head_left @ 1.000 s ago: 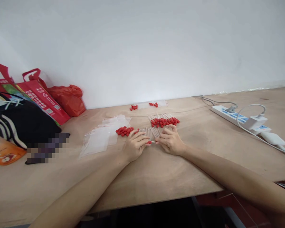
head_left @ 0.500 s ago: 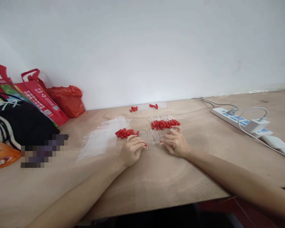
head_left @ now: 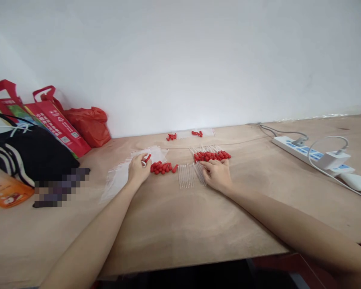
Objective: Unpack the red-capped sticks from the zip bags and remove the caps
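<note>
My left hand (head_left: 138,168) pinches a small red rubber bulb (head_left: 148,158) over the left end of a loose heap of red bulbs (head_left: 161,167). Thin clear tubes (head_left: 186,176) lie side by side on the table, between that heap and my right hand (head_left: 218,173). The fingers of my right hand are closed at the slanted tubes on the right of this row; they appear to grip a tube end, partly hidden. Just beyond lies a bunch of droppers (head_left: 212,156), red bulbs toward me and clear stems pointing away.
Flat clear zip bags (head_left: 114,180) lie left of the heap. Near the wall are another clear bag (head_left: 185,134) and two small groups of red-bulbed pieces (head_left: 197,133). A power strip (head_left: 297,150) with cables stands right; shopping bags (head_left: 55,122) and a black bag (head_left: 45,154) sit left.
My left hand has moved left from the row of tubes to the bulb heap and now holds up a bulb. My right hand has shifted slightly, staying by the tubes.
</note>
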`<state>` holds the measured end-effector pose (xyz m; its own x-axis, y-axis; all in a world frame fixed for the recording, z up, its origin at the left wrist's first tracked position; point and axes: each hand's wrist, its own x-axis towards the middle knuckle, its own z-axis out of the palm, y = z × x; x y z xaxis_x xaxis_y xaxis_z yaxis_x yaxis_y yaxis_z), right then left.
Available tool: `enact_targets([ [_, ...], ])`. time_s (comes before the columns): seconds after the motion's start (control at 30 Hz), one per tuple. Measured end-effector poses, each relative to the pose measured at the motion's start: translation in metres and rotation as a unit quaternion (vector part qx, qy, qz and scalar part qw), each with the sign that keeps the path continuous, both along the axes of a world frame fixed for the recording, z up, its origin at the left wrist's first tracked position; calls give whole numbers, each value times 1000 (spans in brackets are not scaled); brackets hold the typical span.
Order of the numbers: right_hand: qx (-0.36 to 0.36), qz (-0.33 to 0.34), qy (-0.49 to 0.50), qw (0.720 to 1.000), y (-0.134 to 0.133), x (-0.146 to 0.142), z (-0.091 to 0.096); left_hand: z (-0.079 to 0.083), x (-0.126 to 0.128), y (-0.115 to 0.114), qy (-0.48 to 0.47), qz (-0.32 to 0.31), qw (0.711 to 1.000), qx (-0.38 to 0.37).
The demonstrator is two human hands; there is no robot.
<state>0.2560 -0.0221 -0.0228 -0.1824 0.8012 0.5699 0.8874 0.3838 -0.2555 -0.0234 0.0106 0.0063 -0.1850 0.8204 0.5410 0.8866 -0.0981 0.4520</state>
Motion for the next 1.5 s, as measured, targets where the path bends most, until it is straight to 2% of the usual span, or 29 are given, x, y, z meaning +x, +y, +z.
enact_targets([
  [0.17, -21, -3, -23, 1000, -1, -5, 3, -3, -9, 1, 6, 30, 994, -104],
  [0.3, -21, 44, -30, 998, -5, -5, 5, -5, -8, 0, -12, 21, 991, -133],
  [0.43, -21, 82, 20, 996, -7, -2, 7, -4, -11, 1, 10, 16, 995, -100],
  [0.5, -15, 74, 58, 995, -6, 3, 8, -4, -12, 0, 36, 12, 997, -65],
  [0.6, 1, 40, 109, 993, 0, 17, 10, -4, -3, -4, 86, -6, 996, 30],
  [0.7, 16, -1, 136, 991, 8, 32, 11, 0, 25, -11, 128, -79, 983, 105],
  [0.8, 26, -36, 145, 988, 15, 41, 9, 6, 68, -12, 164, -186, 965, 89],
  [0.9, 20, -50, 138, 989, 17, 43, 6, 10, 113, 0, 187, -266, 943, 65],
  [1.03, 14, -68, 136, 988, 16, 42, 4, 8, 159, 27, 167, -331, 928, 31],
  [1.17, 14, -90, 155, 984, 16, 43, 5, 2, 182, 40, 141, -352, 925, 15],
  [1.23, 14, -91, 160, 983, 16, 43, 4, 1, 183, 39, 138, -348, 927, 16],
  [1.33, 20, -79, 165, 983, 17, 41, 3, 1, 171, 27, 112, -343, 932, 44],
  [1.43, 29, -19, 160, 986, 17, 39, 1, 1, 145, 6, 40, -350, 930, 107],
  [1.5, 44, 38, 143, 988, 16, 37, 1, -1, 125, -11, -5, -363, 924, 120],
])
